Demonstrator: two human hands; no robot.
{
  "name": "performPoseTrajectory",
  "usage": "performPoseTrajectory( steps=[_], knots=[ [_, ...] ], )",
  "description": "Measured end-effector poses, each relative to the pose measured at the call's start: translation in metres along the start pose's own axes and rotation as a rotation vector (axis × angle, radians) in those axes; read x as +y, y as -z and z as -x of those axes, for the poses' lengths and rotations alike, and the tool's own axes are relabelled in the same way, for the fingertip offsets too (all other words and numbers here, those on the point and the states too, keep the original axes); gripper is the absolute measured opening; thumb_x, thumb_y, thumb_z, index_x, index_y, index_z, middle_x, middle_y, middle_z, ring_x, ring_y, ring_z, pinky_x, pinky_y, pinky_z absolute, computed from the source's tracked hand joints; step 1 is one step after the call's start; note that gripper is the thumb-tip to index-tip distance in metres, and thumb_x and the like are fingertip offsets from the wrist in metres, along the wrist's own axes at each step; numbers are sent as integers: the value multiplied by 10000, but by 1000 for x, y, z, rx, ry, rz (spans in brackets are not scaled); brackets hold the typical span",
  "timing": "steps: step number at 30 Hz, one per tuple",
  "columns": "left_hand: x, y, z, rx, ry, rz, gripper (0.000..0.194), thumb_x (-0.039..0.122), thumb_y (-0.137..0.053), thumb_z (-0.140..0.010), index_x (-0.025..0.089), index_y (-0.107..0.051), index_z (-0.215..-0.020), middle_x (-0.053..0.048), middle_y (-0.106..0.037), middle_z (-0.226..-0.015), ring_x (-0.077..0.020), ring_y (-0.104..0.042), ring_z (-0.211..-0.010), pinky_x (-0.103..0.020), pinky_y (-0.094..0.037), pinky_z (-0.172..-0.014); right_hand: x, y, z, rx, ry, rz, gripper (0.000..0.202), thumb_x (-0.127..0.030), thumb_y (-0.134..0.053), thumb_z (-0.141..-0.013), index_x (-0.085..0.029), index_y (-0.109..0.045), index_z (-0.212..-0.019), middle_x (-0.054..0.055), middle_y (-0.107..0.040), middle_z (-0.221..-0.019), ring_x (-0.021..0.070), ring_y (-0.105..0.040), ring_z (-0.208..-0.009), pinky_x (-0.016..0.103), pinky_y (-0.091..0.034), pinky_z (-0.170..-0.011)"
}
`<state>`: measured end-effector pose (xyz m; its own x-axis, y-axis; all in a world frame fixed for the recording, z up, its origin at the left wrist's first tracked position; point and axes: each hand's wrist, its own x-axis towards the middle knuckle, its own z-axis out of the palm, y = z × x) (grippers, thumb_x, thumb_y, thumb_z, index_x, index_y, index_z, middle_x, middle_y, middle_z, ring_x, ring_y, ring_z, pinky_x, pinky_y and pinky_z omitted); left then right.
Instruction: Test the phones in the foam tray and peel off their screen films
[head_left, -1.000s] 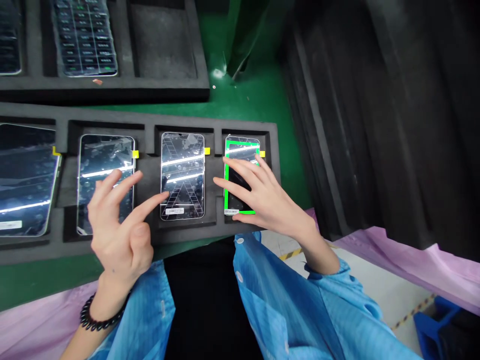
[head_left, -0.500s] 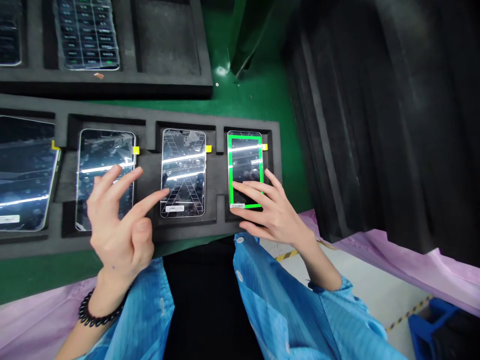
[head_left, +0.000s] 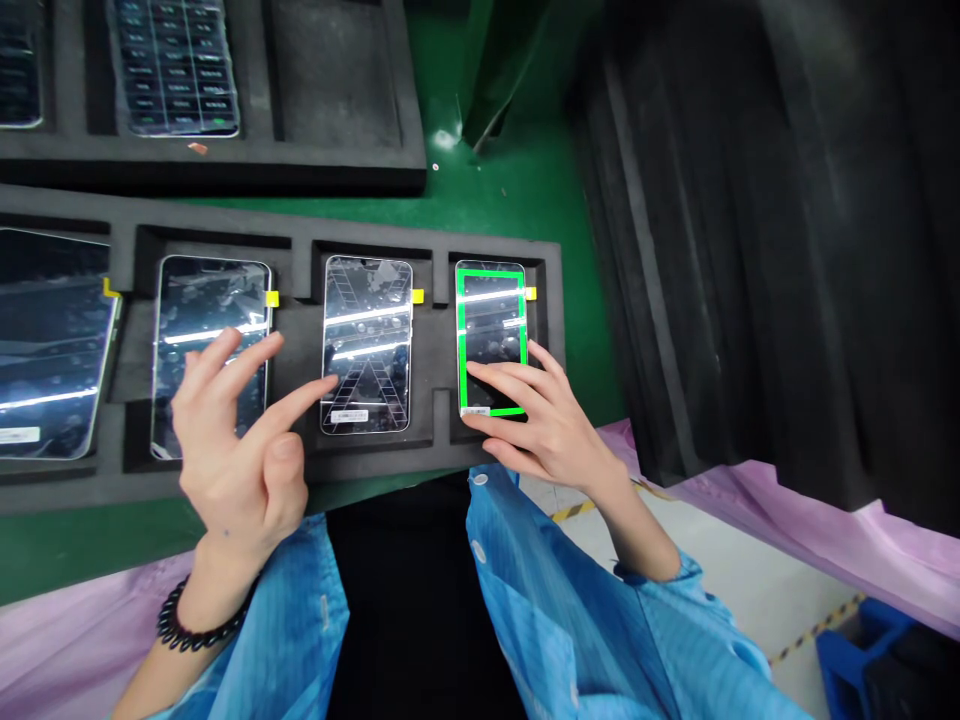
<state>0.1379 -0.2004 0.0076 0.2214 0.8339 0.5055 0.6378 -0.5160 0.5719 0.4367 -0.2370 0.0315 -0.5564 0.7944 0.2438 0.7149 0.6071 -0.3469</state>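
Several smartphones lie face up in the recesses of a black foam tray [head_left: 270, 475]. My left hand [head_left: 236, 440] is spread, its index fingertip at the left edge of a phone with a ladder-like line pattern [head_left: 367, 345]. Under that hand, partly covered, is a dark-screened phone [head_left: 214, 290]. My right hand [head_left: 551, 420] has its fingers apart over the phone with a green screen border [head_left: 491, 315]; its fingertips rest at that phone's lower part. Yellow tabs stick out from the phones' right sides. A further phone [head_left: 49, 340] is cut off at the left edge.
Behind lies a second foam tray [head_left: 330, 165] with a phone showing a grid of labels [head_left: 176, 70]. Black foam stacks [head_left: 720, 230] rise on the right. A green post [head_left: 495, 70] stands on the green table [head_left: 510, 200]. A blue crate [head_left: 855, 640] is at lower right.
Hardly anything differs. Both hands keep almost the same pose, with only slight shifts in the right hand's fingers; the phones' screens look the same.
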Motion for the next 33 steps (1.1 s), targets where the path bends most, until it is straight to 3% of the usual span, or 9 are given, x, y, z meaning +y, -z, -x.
performPoseTrajectory(
  steps=[3,9,16,18,24,28,33],
  knots=[
    [0,0,0,-5,1,1,450,424,-337,-1064,343,-688,-1332,-26,-568,-1505,-349,-453,-1449,-660,-303,-1212,0,-1,0,-63,8,30,315,-380,-447,-1058,-275,-727,-1158,80,-579,-1513,217,-549,-1315,562,-279,-1252],
    [0,0,0,-5,1,1,440,424,-349,-1058,353,-686,-1332,-14,-564,-1509,-354,-451,-1451,-665,-301,-1210,3,-2,5,122,-8,-40,281,-289,-485,-1018,-254,-764,-1020,79,-658,-1404,223,-600,-1229,533,-366,-1208],
    [1,1,0,-8,14,-1,437,422,-350,-1055,370,-672,-1346,-1,-557,-1515,-344,-447,-1456,-655,-297,-1216,2,-2,9,127,-14,-51,271,-286,-502,-1006,-249,-765,-1064,70,-604,-1476,241,-605,-1213,535,-357,-1208],
    [1,0,0,-16,19,3,437,427,-352,-1051,379,-673,-1343,5,-556,-1516,-341,-450,-1454,-650,-291,-1220,5,0,7,158,-82,-31,294,-308,-476,-1022,-256,-745,-1129,71,-569,-1507,259,-589,-1252,551,-349,-1207],
    [0,0,1,-7,16,4,430,438,-358,-1045,416,-648,-1363,16,-549,-1525,-342,-445,-1460,-644,-281,-1228,38,2,-19,281,-504,200,376,-376,-389,-1064,-267,-636,-1325,100,-441,-1596,344,-475,-1400,637,-301,-1203],
    [-1,-1,1,-5,22,7,424,427,-370,-1040,441,-633,-1372,34,-547,-1526,-336,-444,-1464,-629,-271,-1239,57,-5,-34,273,-533,257,377,-425,-390,-1067,-281,-630,-1319,99,-430,-1606,342,-467,-1405,646,-309,-1196],
    [-1,-1,0,-6,18,6,434,409,-364,-1037,434,-630,-1379,34,-536,-1535,-334,-435,-1471,-616,-268,-1245,60,-7,-36,274,-506,277,367,-424,-394,-1072,-278,-672,-1261,97,-465,-1588,326,-474,-1409,642,-330,-1190]
  ],
)
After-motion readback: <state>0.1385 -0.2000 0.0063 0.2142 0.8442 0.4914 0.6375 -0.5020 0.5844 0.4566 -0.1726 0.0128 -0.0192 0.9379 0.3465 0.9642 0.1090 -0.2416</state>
